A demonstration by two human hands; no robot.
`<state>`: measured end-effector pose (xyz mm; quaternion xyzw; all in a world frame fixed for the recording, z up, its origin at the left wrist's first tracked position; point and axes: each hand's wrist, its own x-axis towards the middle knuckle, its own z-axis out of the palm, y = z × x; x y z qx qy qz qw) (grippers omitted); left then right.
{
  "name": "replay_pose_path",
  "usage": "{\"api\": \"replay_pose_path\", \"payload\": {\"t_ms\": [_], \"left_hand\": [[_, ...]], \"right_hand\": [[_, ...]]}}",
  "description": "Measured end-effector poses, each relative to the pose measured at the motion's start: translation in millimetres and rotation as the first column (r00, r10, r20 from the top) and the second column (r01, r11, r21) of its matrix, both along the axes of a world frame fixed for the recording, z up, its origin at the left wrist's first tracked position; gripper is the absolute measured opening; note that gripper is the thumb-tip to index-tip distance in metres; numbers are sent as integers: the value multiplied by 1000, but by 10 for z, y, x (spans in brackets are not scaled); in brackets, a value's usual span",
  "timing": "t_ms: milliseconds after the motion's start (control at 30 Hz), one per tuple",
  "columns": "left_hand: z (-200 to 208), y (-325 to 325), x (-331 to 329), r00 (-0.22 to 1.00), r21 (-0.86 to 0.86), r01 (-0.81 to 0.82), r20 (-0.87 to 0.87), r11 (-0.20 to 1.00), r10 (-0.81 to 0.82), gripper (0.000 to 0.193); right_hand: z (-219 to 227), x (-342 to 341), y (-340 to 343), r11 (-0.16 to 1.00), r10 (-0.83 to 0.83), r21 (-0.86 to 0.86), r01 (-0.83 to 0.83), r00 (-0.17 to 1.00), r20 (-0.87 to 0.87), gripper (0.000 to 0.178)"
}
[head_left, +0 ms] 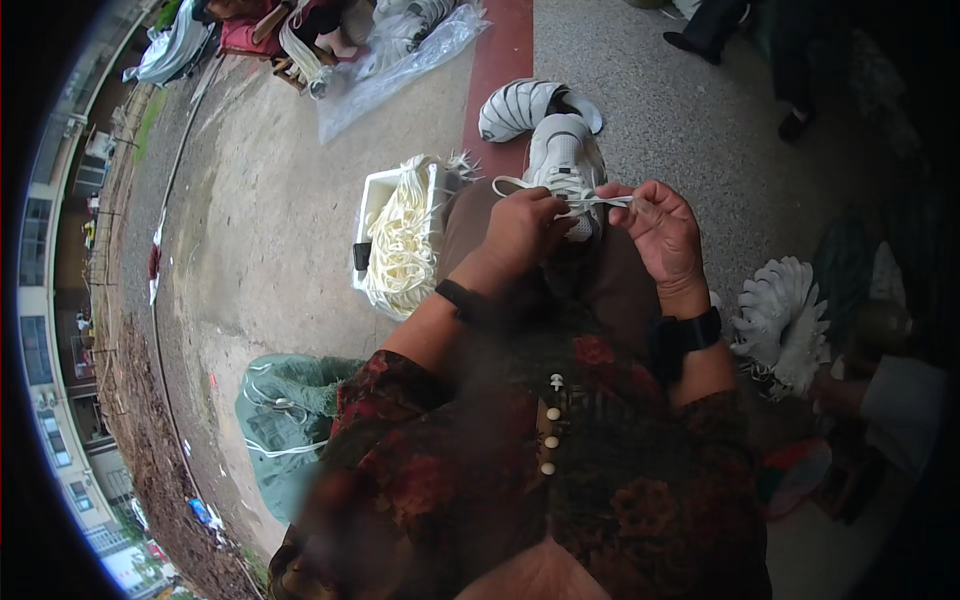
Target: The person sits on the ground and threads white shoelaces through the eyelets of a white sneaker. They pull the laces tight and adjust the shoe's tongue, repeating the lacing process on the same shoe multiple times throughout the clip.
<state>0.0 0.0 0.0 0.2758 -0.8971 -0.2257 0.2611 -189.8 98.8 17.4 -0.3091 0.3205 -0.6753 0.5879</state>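
1. Shoe [562, 143]: at the person's knees [474, 215]; probably light and soft on top, best steadied by its sides.
2. Lace [606, 201]: stretched above the shoe; likely limp, best pinched near its end.
3. Left hand [522, 230]: fingers curled narrow, gripping lace.
4. Right hand [660, 228]: fingertips pinching lace.

White lace [590, 202] in right hand [664, 230]

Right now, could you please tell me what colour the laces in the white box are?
Creamy white; the laces show best in the head view.
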Motion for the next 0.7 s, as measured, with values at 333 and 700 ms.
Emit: {"api": "replay_pose_path", "payload": {"t_ms": [333,700], "left_hand": [[-71,-67,-202,979,30,18,200,999,-24,16],[41,-10,-236,858,-238,21,503,971,105,11]], "right_hand": [[-43,-41,161,970,238,118,-211,919,-313,12],[-315,-211,225,985,28,152,83,792,-610,20]]}}
